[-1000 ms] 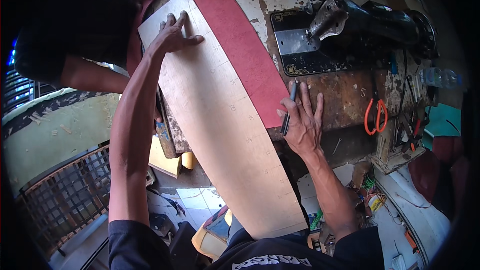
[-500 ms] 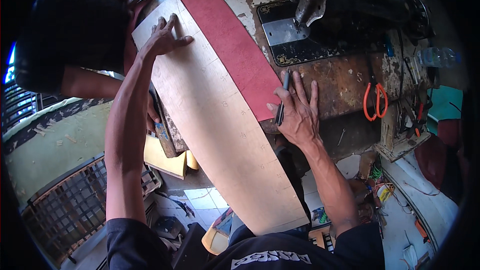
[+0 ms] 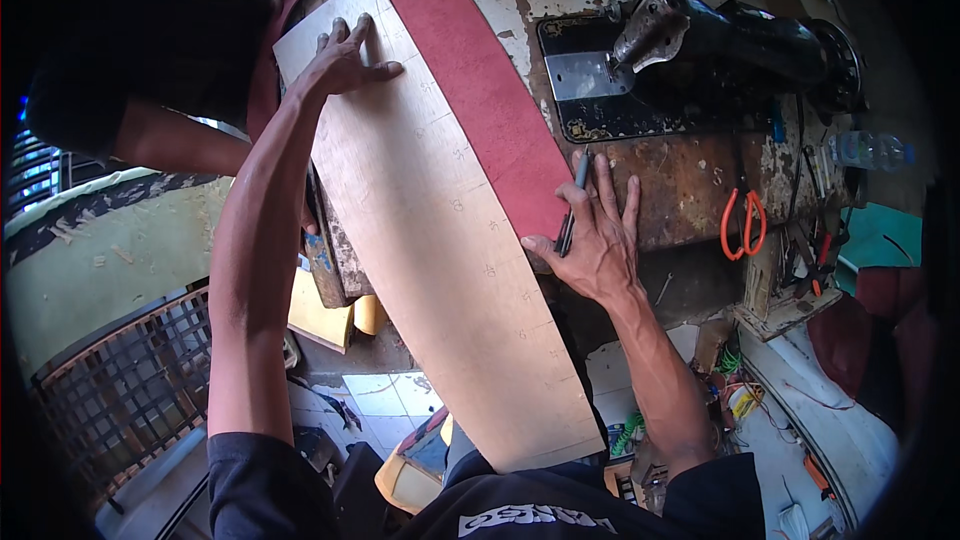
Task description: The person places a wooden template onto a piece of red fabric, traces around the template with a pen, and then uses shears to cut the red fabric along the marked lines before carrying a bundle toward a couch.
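Observation:
A long, pale template sheet (image 3: 430, 230) with pencil marks along its right side slants from the worktable down to my lap. My left hand (image 3: 350, 62) presses flat on its far end, fingers spread. Under the template, a red strip of leather-like material (image 3: 480, 100) shows along the right edge. Beside the strip's near end is my right hand (image 3: 598, 240), with a dark pen (image 3: 573, 202) held at the index finger. Its other fingers stretch over the tabletop, and the thumb tip touches the template's right edge.
A black sewing machine (image 3: 740, 50) stands at the far right of the worn table (image 3: 680, 175). Orange-handled scissors (image 3: 743, 225) hang at the table's front edge. A plastic bottle (image 3: 870, 151) lies farther right. Another person's arm (image 3: 180, 138) reaches in from the left.
My right thumb has shifted from the red strip's near corner to the template's edge. My left hand keeps its place on the template. The whole view has shifted slightly.

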`<state>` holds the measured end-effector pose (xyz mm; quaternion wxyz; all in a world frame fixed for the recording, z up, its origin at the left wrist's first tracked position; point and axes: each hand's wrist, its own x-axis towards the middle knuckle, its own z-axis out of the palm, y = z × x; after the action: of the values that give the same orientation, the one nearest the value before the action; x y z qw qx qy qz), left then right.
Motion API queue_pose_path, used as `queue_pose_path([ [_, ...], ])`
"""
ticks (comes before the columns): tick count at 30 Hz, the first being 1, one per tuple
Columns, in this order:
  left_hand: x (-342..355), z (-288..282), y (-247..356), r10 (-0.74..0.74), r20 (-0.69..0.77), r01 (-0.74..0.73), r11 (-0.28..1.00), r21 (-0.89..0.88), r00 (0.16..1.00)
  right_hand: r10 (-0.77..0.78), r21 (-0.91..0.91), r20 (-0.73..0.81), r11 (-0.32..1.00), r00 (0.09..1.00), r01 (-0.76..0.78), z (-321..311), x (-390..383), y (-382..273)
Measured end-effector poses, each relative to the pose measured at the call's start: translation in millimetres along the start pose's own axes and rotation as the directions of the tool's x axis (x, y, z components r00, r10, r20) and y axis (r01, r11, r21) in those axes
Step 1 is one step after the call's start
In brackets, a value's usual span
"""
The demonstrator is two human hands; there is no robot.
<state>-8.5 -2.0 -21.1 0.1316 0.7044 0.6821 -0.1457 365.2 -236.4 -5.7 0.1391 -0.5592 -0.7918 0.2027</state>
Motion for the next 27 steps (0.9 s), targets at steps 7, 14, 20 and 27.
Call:
queue_pose_path([
  [7,-6,-1,-2,0.0,0.007,0.001,1.0,-0.03,1.0,0.01,0.003,0.025,1.0,1.0,-0.01,2,0,-2],
  [14,-16,-7,2,-0.045,0.016,0.047,0.989,-0.139,0.999,0.08,0.006,0.073,0.997,0.994,-0.08,3,1,-13],
  [20,-26,-7,-8,-0.479,-0.171,0.431,0.866,-0.253,0.861,0.097,0.001,0.086,0.995,0.992,-0.097,3,-1,-11],
  [27,-36,-1,-44,-0.785,0.068,0.655,0.462,-0.598,0.616,0.084,-0.007,0.088,0.996,0.993,-0.083,5,0,-10],
])
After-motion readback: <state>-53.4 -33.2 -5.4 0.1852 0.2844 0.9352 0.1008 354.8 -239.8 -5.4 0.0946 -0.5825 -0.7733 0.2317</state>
